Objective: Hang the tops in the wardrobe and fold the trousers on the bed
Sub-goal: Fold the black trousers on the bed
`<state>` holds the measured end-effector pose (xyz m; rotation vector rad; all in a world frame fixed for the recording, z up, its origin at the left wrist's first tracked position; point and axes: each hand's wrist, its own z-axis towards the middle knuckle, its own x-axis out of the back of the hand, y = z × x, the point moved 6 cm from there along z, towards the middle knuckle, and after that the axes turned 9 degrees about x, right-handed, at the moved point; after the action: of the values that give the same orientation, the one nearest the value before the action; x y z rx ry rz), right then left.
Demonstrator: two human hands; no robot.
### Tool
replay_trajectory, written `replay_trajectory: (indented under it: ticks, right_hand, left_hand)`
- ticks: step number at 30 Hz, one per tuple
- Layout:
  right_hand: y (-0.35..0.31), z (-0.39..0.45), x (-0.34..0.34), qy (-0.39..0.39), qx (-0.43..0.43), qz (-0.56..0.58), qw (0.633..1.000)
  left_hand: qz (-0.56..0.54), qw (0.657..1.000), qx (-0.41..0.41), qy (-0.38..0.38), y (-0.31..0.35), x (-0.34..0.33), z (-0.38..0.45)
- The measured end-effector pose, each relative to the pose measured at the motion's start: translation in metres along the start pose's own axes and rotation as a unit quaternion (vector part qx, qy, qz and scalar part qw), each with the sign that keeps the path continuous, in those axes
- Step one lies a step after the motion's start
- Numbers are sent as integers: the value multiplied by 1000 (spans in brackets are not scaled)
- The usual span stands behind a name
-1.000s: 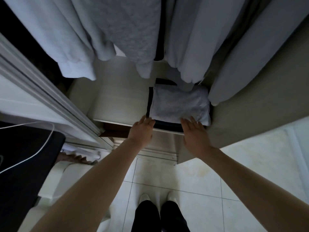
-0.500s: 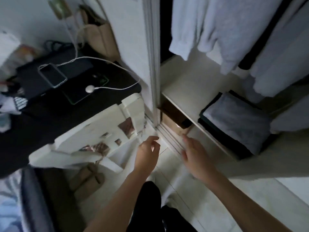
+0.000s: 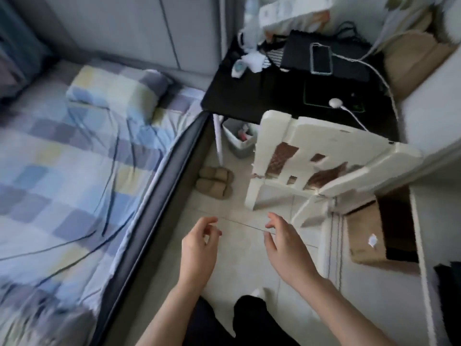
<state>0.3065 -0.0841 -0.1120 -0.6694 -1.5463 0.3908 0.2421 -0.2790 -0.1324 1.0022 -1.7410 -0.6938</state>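
The bed [image 3: 82, 186] fills the left side, covered by a checked blue, grey and yellow sheet, with a matching pillow [image 3: 117, 93] at its head. No clothes lie on the part of the bed that I see. My left hand [image 3: 198, 248] and my right hand [image 3: 284, 245] hover over the tiled floor beside the bed, both empty with fingers loosely curled. The wardrobe's lower edge [image 3: 421, 258] shows at the far right, with a cardboard box [image 3: 366, 236] inside its bottom. Hanging tops and folded trousers are out of view.
A worn white chair [image 3: 321, 158] stands just ahead of my hands. Behind it is a black desk [image 3: 252, 96] with a phone, cables and clutter. A small bin [image 3: 239, 141] and a pair of slippers [image 3: 214, 182] sit on the floor between bed and chair.
My view has swung left from the wardrobe shelf with the folded trousers to the bed. Both hands have left the folded stack and now hang empty over the floor.
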Motion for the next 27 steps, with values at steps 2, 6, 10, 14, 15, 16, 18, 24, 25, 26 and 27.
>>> replay_trajectory:
  ticks: [2, 6, 10, 14, 15, 16, 18, 24, 25, 26, 27]
  right_hand:
    - [-37, 11, -27, -41, 49, -7, 998]
    - [-130, 28, -100, -121, 139, -14, 983]
    - [-221, 33, -182, -191, 192, -22, 962]
    - [-299, 33, -257, -231, 238, -38, 943]
    - [-321, 34, -278, -245, 251, -38, 936]
    - [-343, 36, -303, -263, 263, -43, 927]
    - [-369, 40, -325, -276, 273, -47, 920]
    - [-443, 62, -410, -351, 321, -55, 878]
    - [-452, 66, -421, -363, 332, -60, 868]
    - [-462, 73, -436, -373, 345, -66, 859]
    - [-472, 80, -450, -385, 354, -72, 849]
  left_hand:
    - [-20, 998, 25, 46, -30, 43, -5]
    - [-81, 982, 103, 139, -109, 143, -22]
    - [-108, 954, 161, 227, -185, 244, -43]
    - [-124, 929, 210, 279, -254, 332, -55]
    - [-128, 921, 224, 291, -272, 355, -58]
    - [-135, 913, 236, 305, -292, 379, -63]
    - [-126, 904, 248, 323, -309, 404, -65]
    - [-149, 849, 318, 394, -370, 460, -73]
    - [-152, 842, 335, 394, -379, 463, -72]
    - [-154, 834, 356, 393, -390, 468, -70]
    - [-155, 824, 380, 392, -402, 471, -68]
